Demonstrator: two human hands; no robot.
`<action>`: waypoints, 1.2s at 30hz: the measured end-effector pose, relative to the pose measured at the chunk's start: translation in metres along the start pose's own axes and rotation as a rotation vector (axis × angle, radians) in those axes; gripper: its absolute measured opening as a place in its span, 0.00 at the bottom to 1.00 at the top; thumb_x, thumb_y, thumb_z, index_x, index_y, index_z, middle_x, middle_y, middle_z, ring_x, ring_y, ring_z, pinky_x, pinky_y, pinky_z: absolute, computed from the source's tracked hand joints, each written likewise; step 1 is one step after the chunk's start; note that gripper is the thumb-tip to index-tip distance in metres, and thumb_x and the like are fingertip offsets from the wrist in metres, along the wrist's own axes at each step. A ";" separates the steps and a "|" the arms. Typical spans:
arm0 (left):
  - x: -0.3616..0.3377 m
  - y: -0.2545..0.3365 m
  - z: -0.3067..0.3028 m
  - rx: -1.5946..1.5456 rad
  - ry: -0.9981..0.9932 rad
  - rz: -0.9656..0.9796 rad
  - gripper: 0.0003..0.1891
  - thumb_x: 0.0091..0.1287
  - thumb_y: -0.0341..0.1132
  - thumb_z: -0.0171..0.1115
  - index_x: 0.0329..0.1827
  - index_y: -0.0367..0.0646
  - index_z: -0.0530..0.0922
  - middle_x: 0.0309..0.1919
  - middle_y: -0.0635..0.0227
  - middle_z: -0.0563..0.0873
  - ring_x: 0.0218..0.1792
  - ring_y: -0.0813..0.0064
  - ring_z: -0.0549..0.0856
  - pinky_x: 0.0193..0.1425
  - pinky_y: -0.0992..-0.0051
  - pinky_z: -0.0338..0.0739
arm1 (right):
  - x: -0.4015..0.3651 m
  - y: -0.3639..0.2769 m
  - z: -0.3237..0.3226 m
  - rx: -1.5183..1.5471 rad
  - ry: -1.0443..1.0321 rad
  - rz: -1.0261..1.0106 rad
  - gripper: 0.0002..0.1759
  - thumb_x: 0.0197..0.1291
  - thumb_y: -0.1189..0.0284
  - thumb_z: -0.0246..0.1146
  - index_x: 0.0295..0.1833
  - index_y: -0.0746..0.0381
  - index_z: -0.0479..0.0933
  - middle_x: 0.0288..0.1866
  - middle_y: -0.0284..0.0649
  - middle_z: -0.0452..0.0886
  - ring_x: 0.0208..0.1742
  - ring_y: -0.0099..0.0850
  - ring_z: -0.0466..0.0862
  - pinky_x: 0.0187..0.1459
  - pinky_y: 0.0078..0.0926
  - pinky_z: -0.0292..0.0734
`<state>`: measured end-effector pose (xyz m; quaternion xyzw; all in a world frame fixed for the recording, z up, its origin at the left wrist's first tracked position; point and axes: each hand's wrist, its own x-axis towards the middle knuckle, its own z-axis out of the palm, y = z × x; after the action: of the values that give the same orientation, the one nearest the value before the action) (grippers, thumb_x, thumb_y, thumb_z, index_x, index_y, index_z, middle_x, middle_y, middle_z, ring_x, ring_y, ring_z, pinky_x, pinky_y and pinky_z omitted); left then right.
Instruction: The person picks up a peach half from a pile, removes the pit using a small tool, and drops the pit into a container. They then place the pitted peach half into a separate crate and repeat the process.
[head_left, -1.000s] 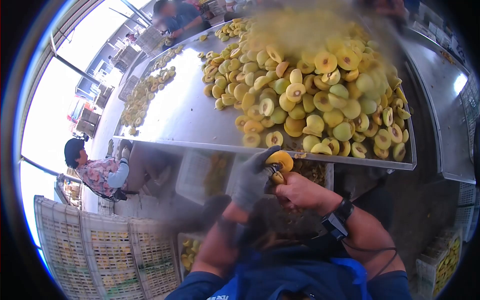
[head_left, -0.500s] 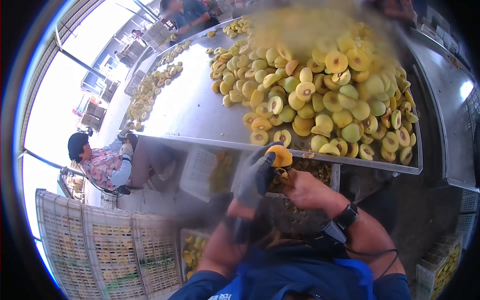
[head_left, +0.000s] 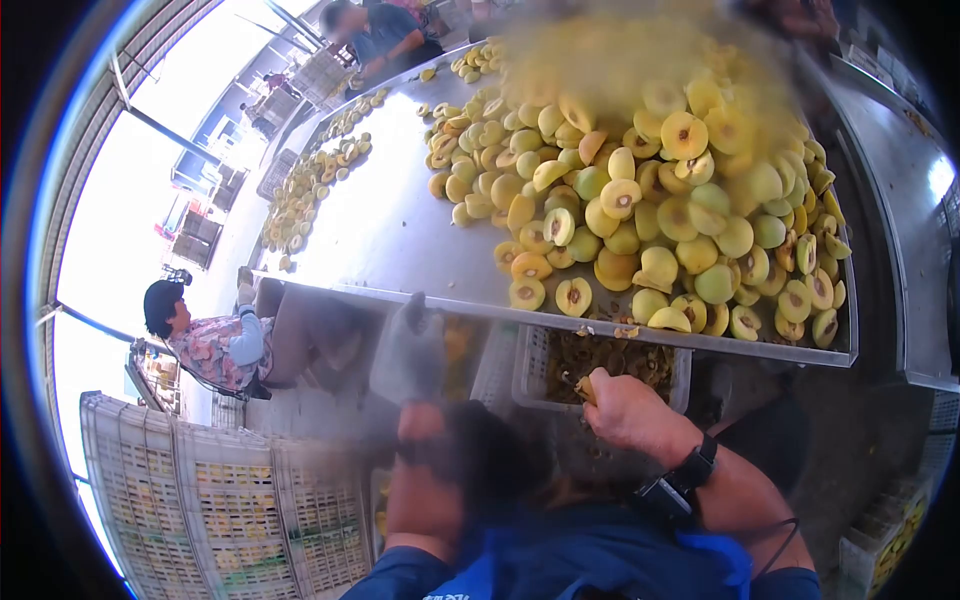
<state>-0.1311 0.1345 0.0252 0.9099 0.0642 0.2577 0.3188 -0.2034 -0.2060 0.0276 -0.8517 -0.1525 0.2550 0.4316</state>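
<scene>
My right hand [head_left: 637, 412], bare with a black watch on the wrist, is closed around a small tan hand tool [head_left: 584, 389]; its exact kind is mostly hidden by the fingers. It hovers over a white crate [head_left: 532, 372] of brown scraps and peelings, under the table edge. My left hand [head_left: 412, 345], in a grey glove, is smeared by motion. It is near a white crate [head_left: 385, 355] with blurred yellow fruit in it, and no fruit shows in its fingers. Beyond the edge lies a large heap of halved yellow-green stone fruit [head_left: 622, 240], some with brown pits.
The metal table [head_left: 390, 240] has a raised rim, and another fruit pile [head_left: 310, 190] lies farther left. A seated person [head_left: 215, 340] works at its left side; another person [head_left: 385, 40] stands at the back. Stacked crates [head_left: 230, 500] stand at lower left, more [head_left: 880, 535] at lower right.
My left hand has moved left and away from my right hand; the yellow fruit half it held no longer shows. My right hand has shifted slightly right and down with the tool.
</scene>
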 end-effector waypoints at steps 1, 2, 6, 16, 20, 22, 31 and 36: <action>0.010 0.010 0.011 -0.121 -0.013 -0.039 0.20 0.71 0.28 0.66 0.65 0.33 0.79 0.52 0.61 0.88 0.45 0.79 0.87 0.48 0.80 0.83 | 0.001 -0.002 0.000 0.002 -0.008 0.008 0.17 0.66 0.66 0.58 0.48 0.71 0.70 0.37 0.65 0.83 0.45 0.65 0.83 0.49 0.58 0.77; 0.022 0.031 0.028 -0.243 -0.024 -0.081 0.20 0.70 0.27 0.66 0.65 0.33 0.79 0.52 0.61 0.88 0.45 0.79 0.87 0.47 0.80 0.83 | 0.003 -0.003 0.001 0.001 -0.018 0.017 0.17 0.66 0.66 0.58 0.49 0.71 0.70 0.37 0.65 0.83 0.45 0.65 0.83 0.49 0.58 0.77; 0.078 0.086 0.097 -0.041 -0.159 -0.015 0.25 0.65 0.36 0.71 0.64 0.36 0.81 0.52 0.55 0.89 0.47 0.64 0.89 0.52 0.67 0.83 | 0.007 -0.003 0.002 0.004 0.037 -0.006 0.17 0.65 0.66 0.57 0.49 0.70 0.69 0.36 0.65 0.83 0.44 0.65 0.83 0.49 0.58 0.78; 0.087 0.081 0.109 -0.660 -0.466 -0.069 0.25 0.67 0.42 0.72 0.61 0.34 0.81 0.42 0.65 0.89 0.41 0.70 0.89 0.46 0.68 0.85 | 0.001 -0.019 -0.021 0.123 0.156 -0.045 0.16 0.68 0.66 0.59 0.50 0.69 0.71 0.38 0.64 0.84 0.44 0.64 0.84 0.48 0.56 0.78; 0.025 0.118 0.050 -1.177 -0.808 -0.299 0.31 0.66 0.35 0.69 0.71 0.30 0.74 0.52 0.58 0.86 0.46 0.66 0.89 0.51 0.67 0.85 | 0.006 -0.020 -0.031 0.298 0.382 -0.096 0.16 0.68 0.67 0.64 0.46 0.69 0.70 0.37 0.64 0.82 0.43 0.64 0.82 0.43 0.52 0.76; 0.002 0.111 0.049 -1.325 -0.903 -0.332 0.32 0.67 0.31 0.64 0.75 0.29 0.70 0.61 0.52 0.83 0.54 0.61 0.87 0.57 0.66 0.84 | 0.009 -0.019 -0.034 0.305 0.447 -0.065 0.15 0.67 0.68 0.65 0.45 0.69 0.70 0.38 0.63 0.82 0.43 0.63 0.81 0.43 0.50 0.75; -0.060 0.138 0.059 -1.107 -0.568 -0.304 0.25 0.85 0.45 0.49 0.66 0.30 0.78 0.57 0.58 0.87 0.56 0.71 0.86 0.60 0.72 0.82 | -0.013 -0.019 0.005 0.093 0.285 -0.175 0.13 0.69 0.70 0.60 0.47 0.69 0.69 0.37 0.64 0.83 0.42 0.66 0.82 0.42 0.56 0.76; -0.060 0.167 0.032 -0.300 -0.436 0.277 0.16 0.84 0.34 0.48 0.58 0.37 0.83 0.49 0.57 0.90 0.51 0.65 0.89 0.60 0.68 0.82 | -0.021 -0.023 -0.011 0.253 0.291 -0.149 0.12 0.70 0.70 0.59 0.47 0.70 0.70 0.38 0.64 0.83 0.44 0.65 0.83 0.44 0.53 0.76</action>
<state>-0.1737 -0.0319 0.0809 0.8866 -0.1692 0.1038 0.4177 -0.2155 -0.2097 0.0583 -0.8049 -0.1177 0.1138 0.5704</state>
